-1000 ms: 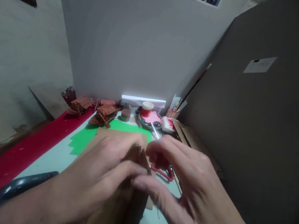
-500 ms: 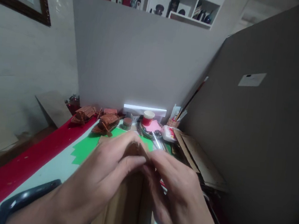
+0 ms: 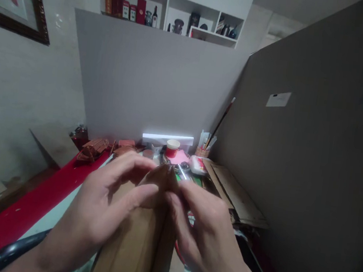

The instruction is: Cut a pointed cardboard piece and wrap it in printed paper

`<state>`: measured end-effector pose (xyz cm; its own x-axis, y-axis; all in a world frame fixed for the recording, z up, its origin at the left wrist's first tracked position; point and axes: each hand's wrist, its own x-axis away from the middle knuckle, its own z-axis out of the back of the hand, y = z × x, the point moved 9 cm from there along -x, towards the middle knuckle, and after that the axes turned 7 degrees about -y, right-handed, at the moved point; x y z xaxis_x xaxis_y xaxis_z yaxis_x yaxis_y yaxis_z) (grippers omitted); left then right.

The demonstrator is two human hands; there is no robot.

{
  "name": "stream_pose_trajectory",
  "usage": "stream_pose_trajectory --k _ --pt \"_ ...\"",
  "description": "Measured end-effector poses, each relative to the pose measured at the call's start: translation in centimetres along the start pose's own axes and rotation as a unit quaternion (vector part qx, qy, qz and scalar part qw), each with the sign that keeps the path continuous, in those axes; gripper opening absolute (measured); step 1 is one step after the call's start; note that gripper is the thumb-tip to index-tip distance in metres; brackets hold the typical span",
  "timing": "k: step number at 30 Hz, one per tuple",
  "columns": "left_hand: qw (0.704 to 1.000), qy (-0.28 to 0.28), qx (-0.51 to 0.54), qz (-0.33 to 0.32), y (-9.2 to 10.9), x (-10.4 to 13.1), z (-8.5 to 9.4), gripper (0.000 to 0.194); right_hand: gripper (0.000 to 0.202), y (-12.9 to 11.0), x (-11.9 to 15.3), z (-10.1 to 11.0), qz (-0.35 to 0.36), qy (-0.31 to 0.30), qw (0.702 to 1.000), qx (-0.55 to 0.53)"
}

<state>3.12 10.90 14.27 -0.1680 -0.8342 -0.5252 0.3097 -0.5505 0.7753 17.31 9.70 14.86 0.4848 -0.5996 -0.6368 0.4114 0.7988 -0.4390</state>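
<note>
A long folded piece of brown cardboard [image 3: 133, 239] points away from me, its far end pinched up into a peak. My left hand [image 3: 111, 202] curves round the left side of that end, thumb and fingers closed on the cardboard. On the other side, my right hand [image 3: 200, 225] grips the right edge near the peak between thumb and forefinger. Both hands are close together, with the peak between them. The fingertips behind the cardboard are partly hidden.
Brown model boats [image 3: 93, 148] sit at the back left by a red strip [image 3: 39, 198]. A red and white paper cup [image 3: 172, 148], a brush holder [image 3: 203, 150] and a white package [image 3: 197, 165] stand behind. Flat cardboard sheets [image 3: 237, 194] lie right, beside a grey panel [image 3: 312, 168].
The cardboard and both hands have shifted left in view. My left hand has opened somewhat and slid left from the tip, showing more of the peak. The view has tilted up slightly.
</note>
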Motion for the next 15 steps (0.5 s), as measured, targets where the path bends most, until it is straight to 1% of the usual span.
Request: stream_pose_trajectory --k 1,2,3,4,5,6,8,10,11,12,13,14,15 --pt "0.999 0.011 -0.032 -0.022 0.5 0.1 0.1 0.008 0.019 -0.1 0.0 -0.4 0.002 -0.017 1.0 0.002" --pt "0.997 0.027 -0.062 -0.044 1.0 0.2 0.3 0.008 0.02 -0.3 0.1 -0.7 0.005 -0.034 0.999 0.013" --pt "0.993 0.047 -0.085 -0.063 1.6 0.4 0.5 0.011 0.02 -0.6 0.2 -0.8 0.012 -0.042 0.998 0.034" --pt "0.989 0.063 -0.099 -0.084 2.2 0.7 0.6 0.012 0.02 -1.0 0.2 -0.8 0.025 -0.037 0.997 0.064" --pt "0.985 0.072 -0.109 -0.109 2.9 1.0 0.6 0.014 0.02 -1.5 0.3 -0.4 0.045 -0.019 0.994 0.097" --pt "0.981 0.079 -0.113 -0.137 3.5 1.3 0.6 0.015 0.018 -2.2 0.5 0.1 0.069 0.012 0.99 0.126" --pt "0.968 0.097 -0.107 -0.204 4.8 2.1 0.6 0.022 0.015 -3.2 0.8 0.8 0.106 0.058 0.981 0.151" --pt "0.954 0.122 -0.108 -0.25 5.1 2.9 1.1 0.031 0.012 -3.8 1.1 1.5 0.125 0.104 0.973 0.162" --pt "0.942 0.138 -0.122 -0.279 5.2 3.4 1.5 0.035 0.013 -4.0 1.2 1.8 0.133 0.126 0.968 0.17" --pt "0.932 0.133 -0.156 -0.3 5.1 3.8 1.5 0.04 0.016 -4.2 1.4 1.9 0.142 0.143 0.962 0.183" --pt "0.9 0.158 -0.192 -0.359 5.4 4.8 2.0 0.042 0.021 -4.5 1.7 1.9 0.152 0.158 0.956 0.195" --pt "0.846 0.124 -0.262 -0.447 5.9 6.1 1.0 0.049 0.025 -4.7 1.9 1.9 0.159 0.17 0.951 0.205" --pt "0.813 0.082 -0.34 -0.465 5.3 6.5 0.3 0.053 0.029 -4.8 2.0 1.9 0.161 0.176 0.949 0.208"
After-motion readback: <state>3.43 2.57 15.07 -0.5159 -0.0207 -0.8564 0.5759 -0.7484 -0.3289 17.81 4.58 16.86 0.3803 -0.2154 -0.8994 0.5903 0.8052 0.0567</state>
